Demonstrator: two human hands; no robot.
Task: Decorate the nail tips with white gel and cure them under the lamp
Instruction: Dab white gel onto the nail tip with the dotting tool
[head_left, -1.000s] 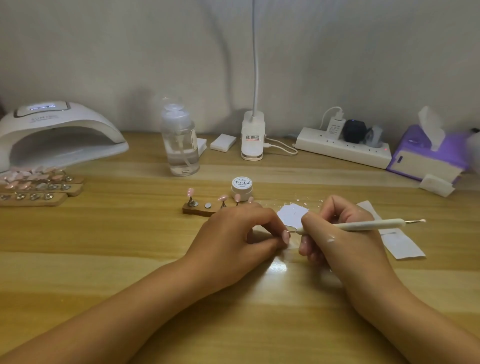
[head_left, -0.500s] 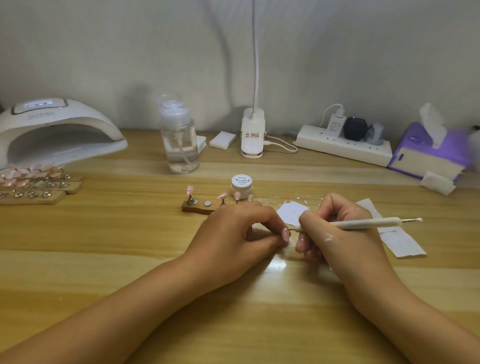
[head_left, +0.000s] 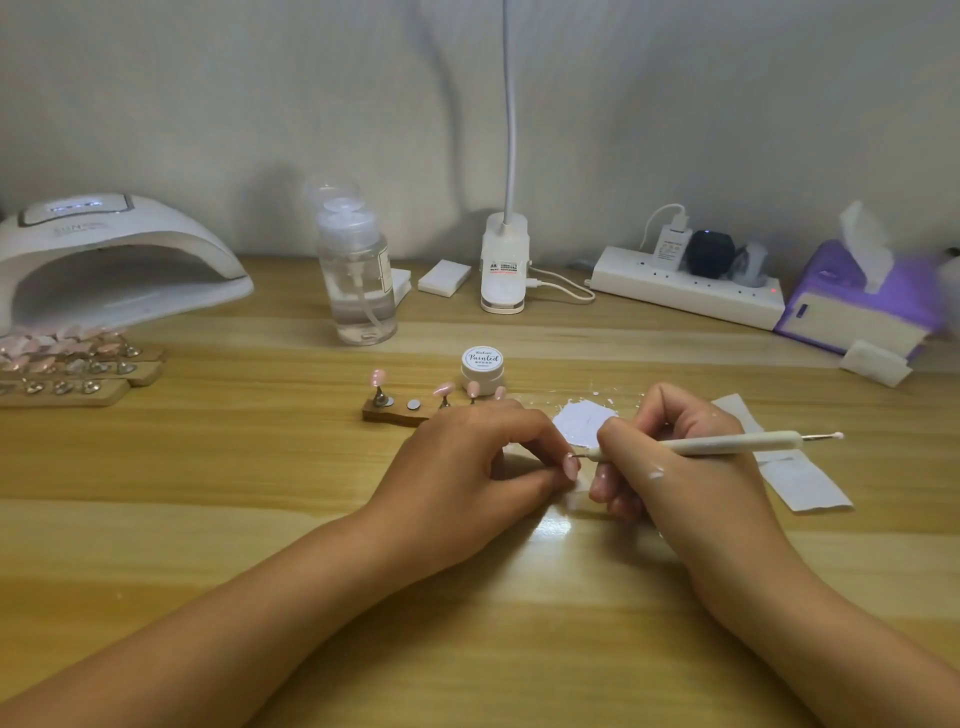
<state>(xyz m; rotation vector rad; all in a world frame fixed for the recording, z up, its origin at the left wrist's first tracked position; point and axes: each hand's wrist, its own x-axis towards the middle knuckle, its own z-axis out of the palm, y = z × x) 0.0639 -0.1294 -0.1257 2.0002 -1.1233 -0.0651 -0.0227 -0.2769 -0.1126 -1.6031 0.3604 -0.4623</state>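
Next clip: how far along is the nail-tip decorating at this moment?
Done: white gel is spread out behind the hands, near the closed jar. In hand: the right hand holds the dotting pen to a nail tip, mostly hidden, pinched by the left hand. Left: the pink tips on the wooden holder look plain, and the lamp shows nothing inside.

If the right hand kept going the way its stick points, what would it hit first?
Probably the pink nail tip pinched in the left hand. The right hand aims the stick leftward, with its point right at that nail tip; whether it touches is unclear.
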